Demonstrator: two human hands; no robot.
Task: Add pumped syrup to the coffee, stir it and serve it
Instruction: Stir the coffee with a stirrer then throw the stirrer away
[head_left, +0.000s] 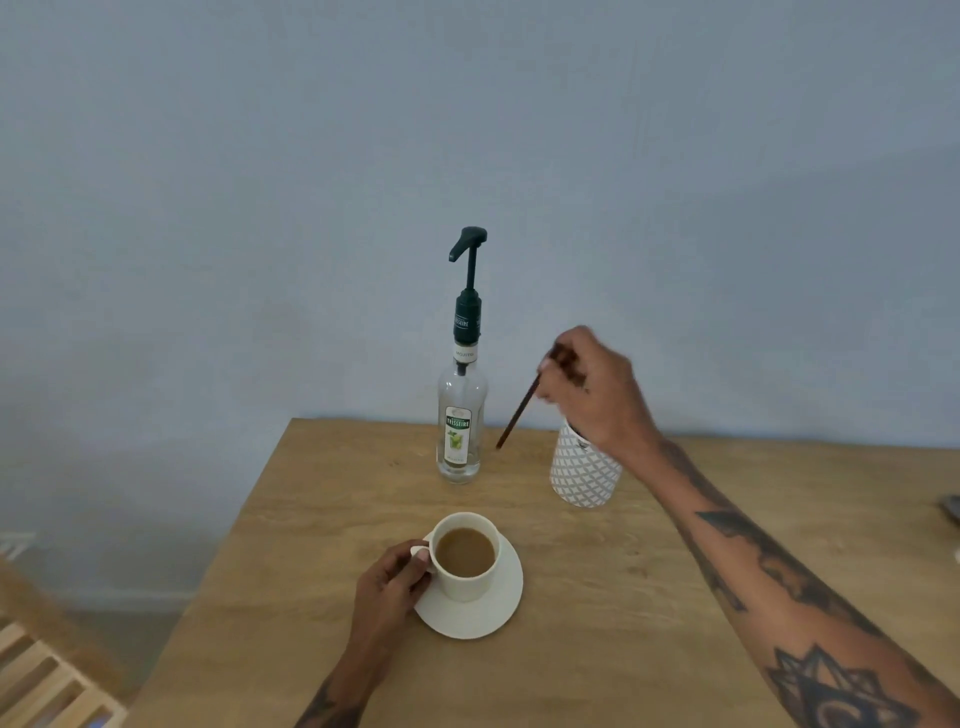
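Left hand pinches cup handle; right hand grips stirrer above and behind cup, tip angled down-left toward it, beside syrup bottle.

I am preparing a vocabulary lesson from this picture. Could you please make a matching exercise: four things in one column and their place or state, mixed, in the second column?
Things:
1. cup of coffee
2. syrup bottle
3. stir stick
4. patterned holder

Places or states:
A. pinched in the right hand
B. stands on the saucer, handle held by the left hand
C. stands under the right wrist
D. stands near the table's far edge, pump on top

Pairs: 1-B, 2-D, 3-A, 4-C
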